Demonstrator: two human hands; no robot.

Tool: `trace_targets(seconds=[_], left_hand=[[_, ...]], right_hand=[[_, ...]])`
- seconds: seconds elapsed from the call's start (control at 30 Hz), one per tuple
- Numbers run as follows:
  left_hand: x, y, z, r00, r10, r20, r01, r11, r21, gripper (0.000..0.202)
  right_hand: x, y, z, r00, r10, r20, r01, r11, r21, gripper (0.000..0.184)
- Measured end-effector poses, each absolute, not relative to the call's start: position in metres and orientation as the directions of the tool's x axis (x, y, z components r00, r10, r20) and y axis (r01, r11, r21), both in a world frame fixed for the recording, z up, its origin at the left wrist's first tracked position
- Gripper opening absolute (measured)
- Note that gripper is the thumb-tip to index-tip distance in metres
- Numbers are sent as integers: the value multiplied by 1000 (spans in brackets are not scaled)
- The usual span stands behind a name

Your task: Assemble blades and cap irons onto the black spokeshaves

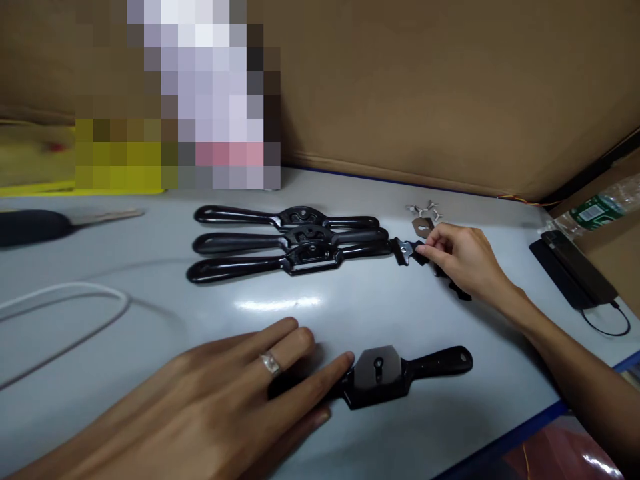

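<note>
Near the front of the table lies a black spokeshave (pixel 435 365) with a flat grey blade (pixel 365 373) on its middle, a small dark screw or post showing through the blade's slot. My left hand (pixel 235 387) is closed around its left handle, which is mostly hidden, and the index fingertip reaches the blade's edge. Farther back, my right hand (pixel 465 257) pinches a small black metal cap piece (pixel 421 255) in a row of similar pieces (pixel 404 251). Part of that row is hidden by the hand. Behind the fingers sits a loose slotted blade (pixel 424 227).
Three more black spokeshaves (pixel 240 269) lie side by side at centre. Several small silver thumbscrews (pixel 424 209) are behind the loose blade. A black case with a cord (pixel 570 270) and plastic bottle (pixel 600 212) stand right. At left are a white cable (pixel 95 285) and dark-handled tool (pixel 35 228).
</note>
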State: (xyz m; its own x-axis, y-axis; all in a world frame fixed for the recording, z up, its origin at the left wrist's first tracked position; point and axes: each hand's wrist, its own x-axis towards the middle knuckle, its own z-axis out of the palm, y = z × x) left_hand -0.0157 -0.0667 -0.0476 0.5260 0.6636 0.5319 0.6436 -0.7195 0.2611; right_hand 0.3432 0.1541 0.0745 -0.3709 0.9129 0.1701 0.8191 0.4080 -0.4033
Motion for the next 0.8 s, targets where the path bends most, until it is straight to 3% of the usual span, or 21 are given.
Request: trace_targets(seconds=[0.17, 0.27, 0.37, 0.5, 0.7, 0.8], left_hand=[[13, -35, 9, 520, 621, 587, 664, -726, 179, 44], [25, -25, 34, 587, 590, 554, 650, -752, 112, 39], [31, -22, 45, 583, 594, 555, 642, -755, 134, 36], [33, -22, 47, 574, 598, 560, 634, -757, 159, 36], [27, -27, 34, 552, 603, 576, 642, -748, 167, 36], [18, -36, 17, 523, 637, 566, 667, -719, 193, 45]], right_hand=[[340, 121, 100, -438, 873, 216, 698, 481, -530, 17], [335, 86, 115, -599, 758, 258, 499, 606, -619, 21], [331, 60, 118, -744, 633, 213, 394, 673, -625, 28], [326, 48, 106, -813, 545, 206, 346, 736, -582, 28], [328, 52, 109, -821, 541, 183, 360, 739, -569, 25], [337, 71, 119, -712, 645, 276, 436, 715, -547, 24]])
